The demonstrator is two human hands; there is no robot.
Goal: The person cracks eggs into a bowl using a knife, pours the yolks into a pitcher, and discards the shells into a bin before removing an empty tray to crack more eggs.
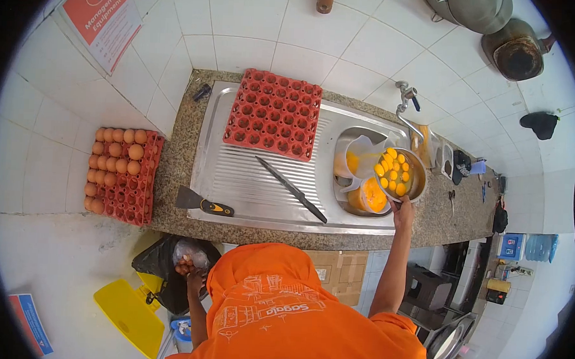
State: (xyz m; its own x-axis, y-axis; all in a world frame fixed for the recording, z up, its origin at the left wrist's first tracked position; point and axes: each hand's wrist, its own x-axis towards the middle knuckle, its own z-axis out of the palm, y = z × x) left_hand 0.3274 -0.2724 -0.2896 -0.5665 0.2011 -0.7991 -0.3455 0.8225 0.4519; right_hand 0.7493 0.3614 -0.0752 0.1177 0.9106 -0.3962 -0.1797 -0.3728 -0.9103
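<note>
My right hand (403, 212) grips the near rim of a round metal bowl (418, 179) holding raw egg yolks (395, 172) and clear white. The bowl is over the right side of the sink basin, next to two translucent plastic jugs. In the rear jug (351, 155) there is some yellow liquid; the front jug (367, 196) contains orange-yellow egg. Down at the left, my left hand (196, 282) reaches into a bin lined with a black bag (159, 264), beside brown eggshells (185, 265). Its fingers are mostly hidden.
An empty red egg tray (274, 115), a long knife (292, 190) and a scraper (204, 203) lie on the steel drainboard and counter. Stacked trays with brown eggs (118, 166) stand left. The tap (407, 101) rises behind the basin. A yellow bin lid (131, 317) is low left.
</note>
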